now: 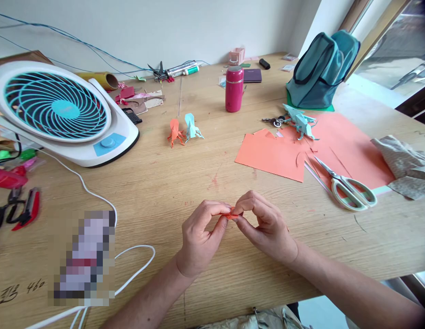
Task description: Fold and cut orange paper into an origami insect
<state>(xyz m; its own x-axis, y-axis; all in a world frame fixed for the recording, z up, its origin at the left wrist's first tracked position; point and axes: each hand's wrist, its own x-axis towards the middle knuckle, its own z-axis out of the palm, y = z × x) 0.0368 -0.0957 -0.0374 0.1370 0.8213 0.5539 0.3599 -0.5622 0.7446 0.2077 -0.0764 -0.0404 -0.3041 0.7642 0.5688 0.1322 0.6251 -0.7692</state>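
Observation:
Between my fingertips is a small folded piece of orange paper (232,215). My left hand (203,233) pinches its left side, thumb below and fingers above. On the other side my right hand (263,224) grips it the same way, and the two hands nearly meet. The fingers cover most of the piece, so its shape is unclear. Farther back stand an orange origami figure (175,132) and a light blue origami figure (192,127). To the right lie orange paper sheets (272,155), with white-handled scissors (349,188) resting on them.
A white fan (125,139) occupies the left, its cable (82,180) trailing past a blurred-out object (85,256). Red-handled pliers (29,208) lie at far left. Behind are a pink flask (234,91) and a teal bag (313,77). More blue origami (301,121) sits beside keys (277,122).

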